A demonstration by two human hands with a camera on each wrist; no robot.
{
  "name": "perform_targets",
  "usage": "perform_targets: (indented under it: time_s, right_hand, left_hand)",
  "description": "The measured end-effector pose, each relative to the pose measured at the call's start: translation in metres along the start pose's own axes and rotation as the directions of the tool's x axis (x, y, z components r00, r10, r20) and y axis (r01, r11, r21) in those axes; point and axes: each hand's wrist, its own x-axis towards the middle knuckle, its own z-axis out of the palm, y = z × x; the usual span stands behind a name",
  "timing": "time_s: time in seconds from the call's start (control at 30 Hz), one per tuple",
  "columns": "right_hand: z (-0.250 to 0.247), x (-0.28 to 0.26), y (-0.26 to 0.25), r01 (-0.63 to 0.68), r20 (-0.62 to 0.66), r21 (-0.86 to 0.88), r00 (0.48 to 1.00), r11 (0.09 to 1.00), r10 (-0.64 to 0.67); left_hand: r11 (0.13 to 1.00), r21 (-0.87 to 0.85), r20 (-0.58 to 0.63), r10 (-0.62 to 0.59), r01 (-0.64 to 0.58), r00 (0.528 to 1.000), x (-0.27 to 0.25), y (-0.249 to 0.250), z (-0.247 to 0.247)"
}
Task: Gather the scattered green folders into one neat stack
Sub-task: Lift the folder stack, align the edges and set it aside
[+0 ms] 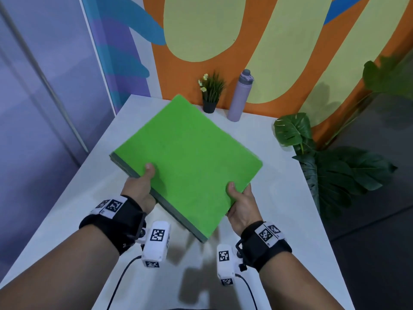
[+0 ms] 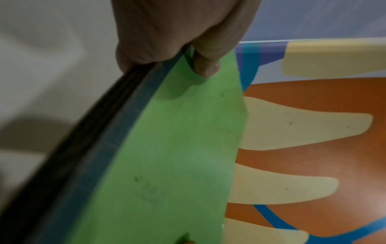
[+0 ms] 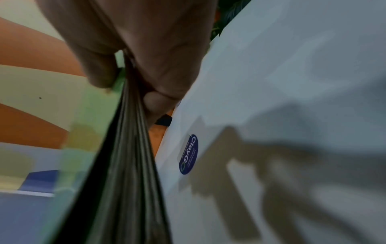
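Above the white table (image 1: 279, 198), both hands grip one stack of green folders (image 1: 187, 157), held tilted clear of the surface. Left hand (image 1: 140, 189) clamps the near-left edge, thumb on top, fingers beneath; right hand (image 1: 242, 204) pinches the near-right corner likewise. Behind stand a small potted plant (image 1: 211, 95) and a lilac bottle (image 1: 240, 95).

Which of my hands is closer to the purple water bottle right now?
Right. The right hand grips the folder stack's near corner, below the purple water bottle; the left hand grips farther left.
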Motion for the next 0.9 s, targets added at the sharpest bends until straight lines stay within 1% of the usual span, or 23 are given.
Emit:
perform_targets:
  time_s: [0.07,0.1,0.13,0.17,0.2,0.27,0.33,0.4,0.43,0.47,0.5,0.53,0.6,0.63,0.67,0.7,0.73,0.77,0.8,0.83,0.87,0.9]
  right_hand:
    - [-0.003,0.001,0.0,-0.01,-0.075,0.068,0.997,0.998,0.015]
    - [-0.005,0.002,0.0,-0.021,-0.127,0.092,0.991,0.996,0.032]
    - [-0.008,0.003,0.001,-0.029,-0.187,0.104,0.981,0.994,0.048]
    - [-0.014,0.004,0.002,-0.028,-0.257,0.117,0.965,0.993,0.057]
    - [-0.02,0.006,0.003,-0.016,-0.326,0.13,0.944,0.991,0.058]
    - [-0.035,0.012,0.006,-0.003,-0.487,0.111,0.872,0.994,0.057]
    - [-0.049,0.019,0.009,-0.013,-0.636,0.098,0.769,0.995,0.073]
    - [-0.063,0.026,0.012,-0.056,-0.723,0.061,0.686,0.997,0.083]
    - [-0.069,0.031,0.014,-0.087,-0.761,0.043,0.643,0.995,0.089]
    - [-0.072,0.033,0.015,-0.104,-0.789,0.047,0.606,0.993,0.101]
    - [-0.073,0.036,0.016,-0.114,-0.806,0.057,0.581,0.992,0.113]
    - [-0.074,0.041,0.016,-0.145,-0.805,0.039,0.582,0.989,0.117]
    - [-0.073,0.054,0.018,-0.202,-0.757,-0.055,0.647,0.978,0.091]
    - [-0.073,0.062,0.018,-0.232,-0.732,-0.101,0.676,0.967,0.085]
    - [-0.075,0.069,0.018,-0.305,-0.72,-0.231,0.692,0.924,0.048]
    - [-0.078,0.077,0.017,-0.418,-0.698,-0.451,0.716,0.789,-0.02]
    - [-0.079,0.083,0.014,-0.52,-0.658,-0.645,0.751,0.56,-0.06]
    - [-0.082,0.089,0.013,-0.562,-0.607,-0.768,0.792,0.307,-0.068]
    - [-0.08,0.092,0.012,-0.567,-0.576,-0.812,0.817,0.136,-0.031]
    - [-0.079,0.096,0.009,-0.534,-0.534,-0.845,0.845,0.031,-0.015]
    - [-0.076,0.098,0.005,-0.497,-0.497,-0.867,0.868,-0.034,-0.004]
    - [-0.072,0.101,-0.001,-0.475,-0.478,-0.874,0.879,-0.098,0.004]
  left_hand:
    - [0.995,0.013,0.067,-0.1,0.099,0.993,-0.002,-0.008,-0.002]
    - [0.989,0.072,0.101,-0.139,0.132,0.985,-0.001,-0.013,-0.004]
    - [0.975,0.182,0.116,-0.148,0.126,0.982,0.0,-0.018,-0.008]
    - [0.941,0.325,0.103,-0.135,0.094,0.986,0.002,-0.023,-0.013]
    - [0.879,0.473,0.081,-0.106,0.055,0.991,0.006,-0.028,-0.02]
    - [0.678,0.734,0.084,-0.051,-0.028,0.995,0.014,-0.039,-0.037]
    - [0.428,0.9,0.093,-0.016,-0.078,0.996,0.022,-0.05,-0.054]
    - [0.165,0.981,0.101,-0.005,-0.098,0.995,0.028,-0.063,-0.068]
    - [0.067,0.993,0.098,-0.016,-0.097,0.995,0.031,-0.069,-0.074]
    - [-0.002,0.996,0.091,-0.032,-0.092,0.995,0.034,-0.074,-0.08]
    - [-0.058,0.995,0.083,-0.052,-0.086,0.995,0.037,-0.078,-0.084]
    - [-0.108,0.991,0.074,-0.072,-0.081,0.995,0.039,-0.081,-0.087]
    - [-0.187,0.979,0.068,-0.088,-0.084,0.994,0.041,-0.082,-0.091]
    - [-0.211,0.974,0.067,-0.09,-0.085,0.994,0.041,-0.083,-0.091]
    - [-0.224,0.971,0.065,-0.095,-0.085,0.993,0.042,-0.083,-0.091]
    - [-0.223,0.971,0.064,-0.096,-0.084,0.993,0.043,-0.084,-0.09]
    - [-0.223,0.972,0.058,-0.099,-0.079,0.993,0.045,-0.084,-0.09]
    - [-0.222,0.971,0.063,-0.101,-0.084,0.993,0.047,-0.085,-0.09]
    - [-0.224,0.971,0.066,-0.097,-0.086,0.993,0.048,-0.086,-0.089]
    - [-0.23,0.969,0.072,-0.095,-0.093,0.993,0.05,-0.086,-0.089]
    - [-0.24,0.966,0.075,-0.097,-0.096,0.992,0.051,-0.087,-0.088]
    - [-0.25,0.963,0.081,-0.094,-0.102,0.992,0.053,-0.087,-0.088]
